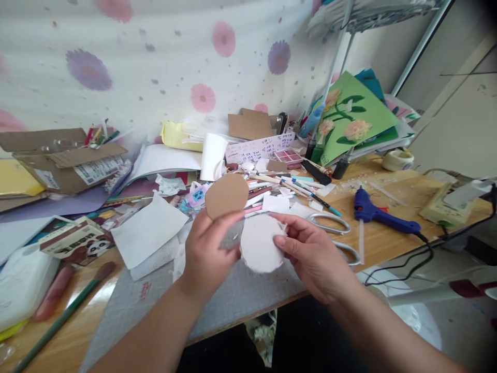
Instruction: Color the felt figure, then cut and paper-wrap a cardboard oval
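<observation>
Between the thumb and fingers of my left hand (207, 254) is a round brown cardboard disc (228, 196), held up and tilted. My right hand (308, 251) pinches a white disc (262, 243) by its right edge, thumb on its face; its rim looks rough and uneven. The two discs are close together above the grey cutting mat (233, 311). Just beyond my right hand lie scissors with silver handles (332, 223), their blades hidden. White paper pieces (151, 228) rest on the mat left of my left hand.
A blue glue gun (382, 212) with a black cord lies on the right. Pens and brushes (295, 186) are heaped behind my hands. An open cardboard box (66, 160), a panda-printed box (77, 241) and a green-handled brush (62, 311) are on the left. A power strip (440, 204) sits far right.
</observation>
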A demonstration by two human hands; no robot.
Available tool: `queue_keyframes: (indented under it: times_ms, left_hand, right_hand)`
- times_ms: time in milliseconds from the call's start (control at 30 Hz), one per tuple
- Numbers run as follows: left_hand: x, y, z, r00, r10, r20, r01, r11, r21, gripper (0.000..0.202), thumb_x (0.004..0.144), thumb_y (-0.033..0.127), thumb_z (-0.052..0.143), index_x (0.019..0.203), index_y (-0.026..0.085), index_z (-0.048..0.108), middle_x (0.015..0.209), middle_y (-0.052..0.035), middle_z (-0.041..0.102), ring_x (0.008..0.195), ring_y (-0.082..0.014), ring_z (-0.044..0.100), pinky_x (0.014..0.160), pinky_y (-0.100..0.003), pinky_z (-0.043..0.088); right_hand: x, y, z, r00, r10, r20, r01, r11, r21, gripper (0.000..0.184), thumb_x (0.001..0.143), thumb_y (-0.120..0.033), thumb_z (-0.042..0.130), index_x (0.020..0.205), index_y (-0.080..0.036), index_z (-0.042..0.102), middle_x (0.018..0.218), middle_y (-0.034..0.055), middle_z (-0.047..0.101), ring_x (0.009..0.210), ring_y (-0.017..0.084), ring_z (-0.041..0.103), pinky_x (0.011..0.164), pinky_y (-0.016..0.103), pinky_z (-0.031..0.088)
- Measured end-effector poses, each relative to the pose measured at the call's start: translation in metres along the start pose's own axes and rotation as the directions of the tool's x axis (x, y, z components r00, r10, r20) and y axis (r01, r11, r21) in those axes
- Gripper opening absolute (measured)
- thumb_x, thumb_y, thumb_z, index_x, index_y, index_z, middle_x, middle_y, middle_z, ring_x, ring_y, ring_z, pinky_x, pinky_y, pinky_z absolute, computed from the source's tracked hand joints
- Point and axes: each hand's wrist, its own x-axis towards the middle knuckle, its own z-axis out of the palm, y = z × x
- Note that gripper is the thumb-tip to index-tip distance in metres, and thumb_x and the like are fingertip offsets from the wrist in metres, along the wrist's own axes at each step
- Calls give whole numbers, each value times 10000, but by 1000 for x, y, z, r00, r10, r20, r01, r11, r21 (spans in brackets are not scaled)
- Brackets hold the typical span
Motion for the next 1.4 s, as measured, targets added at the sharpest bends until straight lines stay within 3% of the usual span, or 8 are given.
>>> queue_keyframes:
  times_ms: [133,267,367,700,900,1067,1167,1400]
  left_hand:
    - [4,-7,1,823,-487,292,562,772,-296,255,849,409,621,950,193,712,939,-63,686,898,-227,624,811,-345,483]
    - [3,-4,0,651,-296,699,755,346,-557,426,891,534,502,909,168,721,880,-67,691,832,-206,605,776,-325,466]
    - [0,1,0,594,-212,776,796,299,-527,288,821,432,654,887,159,720,869,-46,671,835,-188,575,755,-290,446]
    - [2,6,8,559,-458,691,827,357,-434,285,732,400,724,791,123,686,733,-13,616,683,-139,518,627,-248,406]
    - [2,8,8,568,-545,617,823,374,-428,289,698,411,757,757,140,679,689,6,622,657,-131,518,606,-232,403]
    - [-1,5,9,591,-461,662,803,415,-428,379,752,508,681,679,138,651,633,-4,591,623,-140,504,585,-243,393]
    - [-1,5,7,636,-349,689,761,436,-481,457,819,574,565,709,140,660,663,-20,596,661,-163,521,645,-274,420]
    - [1,10,4,592,-348,727,779,478,-405,215,795,361,649,808,147,661,778,-14,617,736,-165,530,679,-269,417]
  right_hand:
    - [3,6,-3,993,-121,-8,120,991,-58,286,647,-235,836,924,-262,768,840,7,738,752,140,614,639,224,487]
    - [6,9,-6,983,-172,-68,162,979,-127,214,649,-273,832,852,-251,770,785,7,742,684,141,612,594,237,482]
    - [8,9,-7,967,-234,-101,204,948,-244,164,654,-300,820,768,-213,741,708,-1,714,613,122,582,555,223,464]
    - [6,10,-5,939,-343,16,264,692,-672,219,773,-386,655,810,-173,688,624,13,645,536,143,557,513,262,457]
    - [4,15,1,893,-392,222,404,478,-780,623,656,-433,786,1175,-167,567,990,102,679,744,198,625,575,281,528]
    - [11,18,5,872,-450,194,347,288,-893,465,613,-441,816,914,-195,560,724,-2,603,593,157,540,526,264,443]
    - [14,13,5,877,-455,151,305,285,-909,323,677,-408,762,828,-198,568,639,-31,546,551,140,487,502,251,389]
    - [15,-4,-3,903,-396,166,313,344,-885,187,857,-322,534,766,-185,621,596,-13,581,547,139,512,527,250,388]
